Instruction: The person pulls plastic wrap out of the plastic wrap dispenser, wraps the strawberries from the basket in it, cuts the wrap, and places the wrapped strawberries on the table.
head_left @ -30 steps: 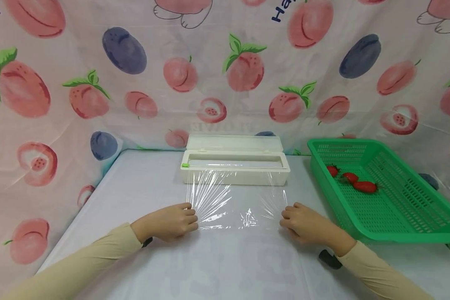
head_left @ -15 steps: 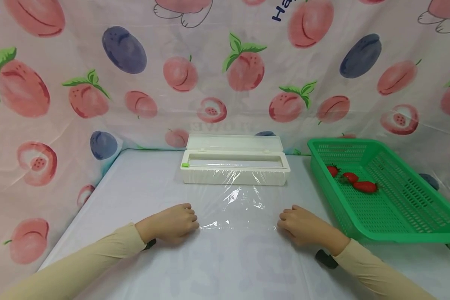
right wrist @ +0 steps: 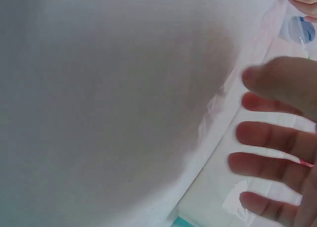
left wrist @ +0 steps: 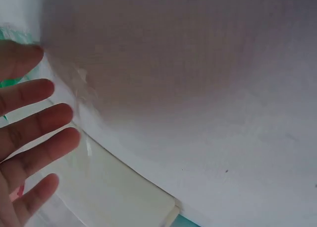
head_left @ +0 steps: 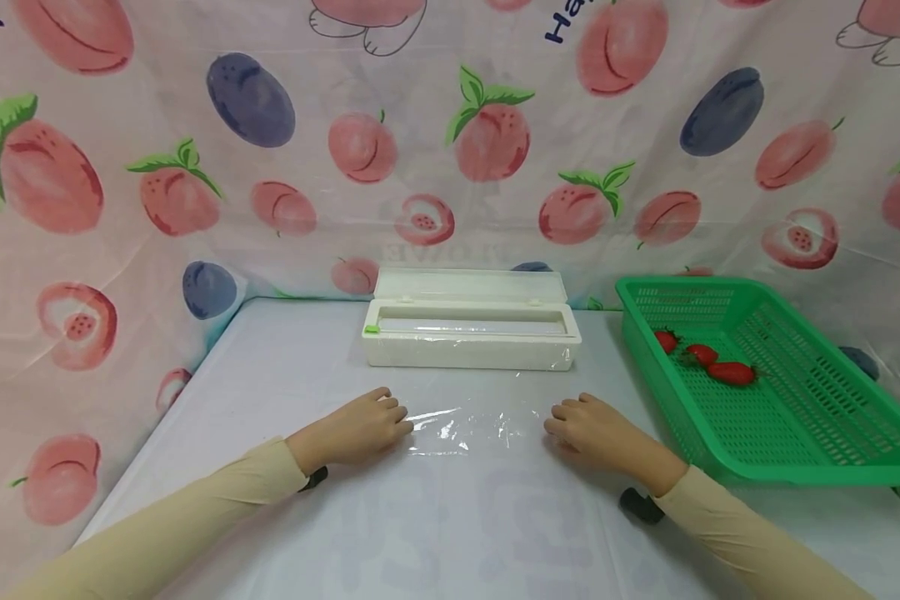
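Note:
A sheet of cling film (head_left: 465,429) runs out from the front of a white wrap dispenser box (head_left: 468,354) and lies loosely over the table, wrinkled and shiny. At its left edge is my left hand (head_left: 360,427), whose fingers (left wrist: 37,123) are extended and spread apart in the left wrist view. My right hand (head_left: 596,433) hovers by the opposite edge; its fingers (right wrist: 267,162) are also spread, with nothing pinched between them. The box's lid (head_left: 468,286) is raised at the back, showing the film roll (head_left: 472,327) inside.
A green plastic basket (head_left: 708,467) stands right of the box, close to my right forearm, with several small red strawberry-like fruits (head_left: 731,373) in it. Behind the white-covered table (head_left: 450,533) hangs a fruit-printed cloth (head_left: 495,50). A small green slider (head_left: 372,329) sits on the box's left end.
Both hands have let go of the film and moved slightly inward and toward the box. The film, stretched taut before, has gone slack and dropped onto the table.

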The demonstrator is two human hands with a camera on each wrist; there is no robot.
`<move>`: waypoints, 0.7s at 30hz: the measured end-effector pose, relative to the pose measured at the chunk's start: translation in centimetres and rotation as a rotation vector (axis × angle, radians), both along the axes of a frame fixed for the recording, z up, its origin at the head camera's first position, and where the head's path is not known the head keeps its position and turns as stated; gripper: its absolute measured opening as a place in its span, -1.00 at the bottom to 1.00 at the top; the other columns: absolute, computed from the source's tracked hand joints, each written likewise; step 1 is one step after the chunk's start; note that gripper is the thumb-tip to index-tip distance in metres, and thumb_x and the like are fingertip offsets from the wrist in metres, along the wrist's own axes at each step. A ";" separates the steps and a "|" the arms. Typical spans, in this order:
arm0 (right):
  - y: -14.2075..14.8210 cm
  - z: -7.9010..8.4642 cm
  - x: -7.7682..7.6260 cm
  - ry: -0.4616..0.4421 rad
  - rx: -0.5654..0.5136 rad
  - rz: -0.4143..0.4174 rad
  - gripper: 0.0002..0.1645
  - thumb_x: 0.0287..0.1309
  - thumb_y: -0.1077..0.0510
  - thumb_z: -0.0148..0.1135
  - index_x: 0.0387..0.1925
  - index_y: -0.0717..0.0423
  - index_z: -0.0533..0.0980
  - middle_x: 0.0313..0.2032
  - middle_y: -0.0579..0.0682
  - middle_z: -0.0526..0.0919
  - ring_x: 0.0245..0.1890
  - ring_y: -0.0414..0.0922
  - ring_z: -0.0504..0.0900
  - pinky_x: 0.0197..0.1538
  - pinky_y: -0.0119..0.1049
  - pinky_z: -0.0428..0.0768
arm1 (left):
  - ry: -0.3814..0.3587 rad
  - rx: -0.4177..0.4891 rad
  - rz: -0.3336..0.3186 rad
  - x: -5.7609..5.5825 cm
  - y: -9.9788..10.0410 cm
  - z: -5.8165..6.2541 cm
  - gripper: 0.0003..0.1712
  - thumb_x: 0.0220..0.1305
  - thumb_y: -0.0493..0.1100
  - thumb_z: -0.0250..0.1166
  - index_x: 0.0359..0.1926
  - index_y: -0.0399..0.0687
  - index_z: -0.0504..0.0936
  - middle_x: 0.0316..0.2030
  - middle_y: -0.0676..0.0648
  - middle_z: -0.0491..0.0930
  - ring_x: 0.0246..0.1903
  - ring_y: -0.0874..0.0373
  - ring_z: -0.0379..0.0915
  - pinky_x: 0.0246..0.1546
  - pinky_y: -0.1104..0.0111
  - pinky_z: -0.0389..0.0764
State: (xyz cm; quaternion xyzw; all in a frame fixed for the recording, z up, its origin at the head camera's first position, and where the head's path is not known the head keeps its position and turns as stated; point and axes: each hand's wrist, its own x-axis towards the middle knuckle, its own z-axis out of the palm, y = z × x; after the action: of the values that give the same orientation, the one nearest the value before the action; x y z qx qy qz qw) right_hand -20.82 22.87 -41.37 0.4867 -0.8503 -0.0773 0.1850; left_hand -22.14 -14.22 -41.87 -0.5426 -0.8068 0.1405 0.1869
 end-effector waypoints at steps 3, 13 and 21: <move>-0.1 0.1 0.1 -0.043 0.015 -0.036 -0.79 -0.24 0.16 0.41 -0.52 -0.03 0.51 -0.58 -0.17 0.46 -0.52 -0.20 0.43 -0.47 -0.35 0.30 | -0.058 -0.022 0.038 0.1 0.0 0.0 -0.89 0.14 -0.07 0.26 -0.39 0.04 0.52 -0.53 0.09 0.48 -0.44 0.16 0.45 -0.17 0.29 0.47; -0.4 0.9 -0.2 -0.080 -0.018 -0.129 -0.78 -0.15 0.02 0.41 -0.41 -0.02 0.59 -0.49 -0.13 0.58 -0.46 -0.16 0.54 -0.37 -0.25 0.44 | -0.059 0.025 0.106 -0.8 -0.1 1.4 -0.83 0.10 -0.09 0.31 -0.31 -0.02 0.53 -0.47 0.04 0.52 -0.37 0.11 0.50 -0.07 0.19 0.51; -1.7 5.2 -2.2 -0.039 -0.110 -0.167 -0.68 -0.13 0.02 0.45 -0.30 0.05 0.61 -0.38 -0.03 0.66 -0.34 -0.09 0.63 -0.23 -0.11 0.56 | 0.112 0.269 0.339 -3.8 -1.1 4.2 -0.63 0.03 -0.03 0.36 -0.23 -0.16 0.50 -0.34 -0.11 0.55 -0.23 -0.04 0.52 -0.03 0.14 0.48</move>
State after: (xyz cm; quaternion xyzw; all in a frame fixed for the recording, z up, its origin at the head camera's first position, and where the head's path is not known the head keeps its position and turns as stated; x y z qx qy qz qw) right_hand -22.98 21.21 -36.21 0.4046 -0.8943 -0.0363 0.1876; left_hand -25.96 -15.36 -37.65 -0.3610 -0.8862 0.0908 0.2757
